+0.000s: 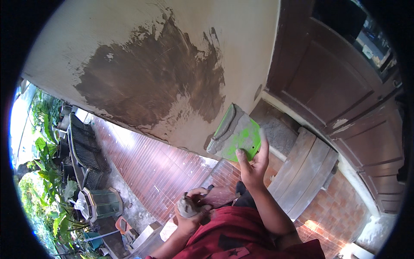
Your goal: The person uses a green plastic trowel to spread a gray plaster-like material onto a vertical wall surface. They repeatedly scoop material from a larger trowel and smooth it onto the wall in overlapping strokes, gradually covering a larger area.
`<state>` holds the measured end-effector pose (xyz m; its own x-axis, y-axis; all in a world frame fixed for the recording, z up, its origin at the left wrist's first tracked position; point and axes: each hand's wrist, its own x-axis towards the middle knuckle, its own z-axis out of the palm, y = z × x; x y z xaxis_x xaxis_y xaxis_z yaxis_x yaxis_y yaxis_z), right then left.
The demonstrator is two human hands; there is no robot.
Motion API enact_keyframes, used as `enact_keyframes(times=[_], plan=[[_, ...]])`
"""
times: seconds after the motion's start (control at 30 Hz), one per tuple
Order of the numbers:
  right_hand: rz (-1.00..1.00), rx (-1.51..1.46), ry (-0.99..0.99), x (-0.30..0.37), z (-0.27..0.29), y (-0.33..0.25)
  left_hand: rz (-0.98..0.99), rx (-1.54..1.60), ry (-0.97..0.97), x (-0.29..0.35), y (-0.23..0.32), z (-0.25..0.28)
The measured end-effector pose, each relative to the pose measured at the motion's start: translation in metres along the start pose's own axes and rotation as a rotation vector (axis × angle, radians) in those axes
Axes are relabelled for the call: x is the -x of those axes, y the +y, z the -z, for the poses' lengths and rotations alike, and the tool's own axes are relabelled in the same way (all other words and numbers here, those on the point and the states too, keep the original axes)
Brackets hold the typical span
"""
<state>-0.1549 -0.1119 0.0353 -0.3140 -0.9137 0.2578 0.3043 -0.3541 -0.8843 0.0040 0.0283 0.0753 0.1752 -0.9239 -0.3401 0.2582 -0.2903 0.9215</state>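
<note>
Wall patch [151,77] perhaps damp, tiled floor [146,155], green board [241,139]

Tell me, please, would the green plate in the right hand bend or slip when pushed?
The green plate is probably stiff: it looks flat though the right hand grips one side. Grey paste smeared across it may make it slippery.

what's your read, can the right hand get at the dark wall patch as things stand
Probably yes: the right hand holds the green tool near the lower right of the dark patch, and nothing visible blocks the way, though one view leaves depth uncertain.
</note>
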Motion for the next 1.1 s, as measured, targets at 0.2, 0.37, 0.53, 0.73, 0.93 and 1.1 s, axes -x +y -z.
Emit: enact_keyframes(times=[0.2, 0.37, 0.53, 0.73, 0.93, 1.1], plan=[[-0.430, -0.029, -0.082, 0.017, 0.025, 0.062, 0.104, 0.189, 0.239, 0.007, -0.011, 0.027], [-0.709, -0.119, 0.073, 0.049, 0.030, 0.131, 0.122, 0.154, 0.331, 0.012, -0.020, 0.055], [-0.660, 0.160, 0.088, 0.069, 0.019, 0.204, 0.099, 0.181, 0.266, 0.014, -0.021, 0.091], [-0.365, 0.432, 0.012, 0.058, -0.015, 0.239, 0.152, 0.090, 0.312, 0.014, -0.006, 0.147], [-0.255, 0.546, -0.035, 0.036, -0.070, 0.219, 0.134, 0.145, 0.253, 0.011, -0.005, 0.196], [-0.299, 0.349, -0.090, 0.015, -0.101, 0.163, 0.135, 0.149, 0.198, 0.003, -0.005, 0.214]])
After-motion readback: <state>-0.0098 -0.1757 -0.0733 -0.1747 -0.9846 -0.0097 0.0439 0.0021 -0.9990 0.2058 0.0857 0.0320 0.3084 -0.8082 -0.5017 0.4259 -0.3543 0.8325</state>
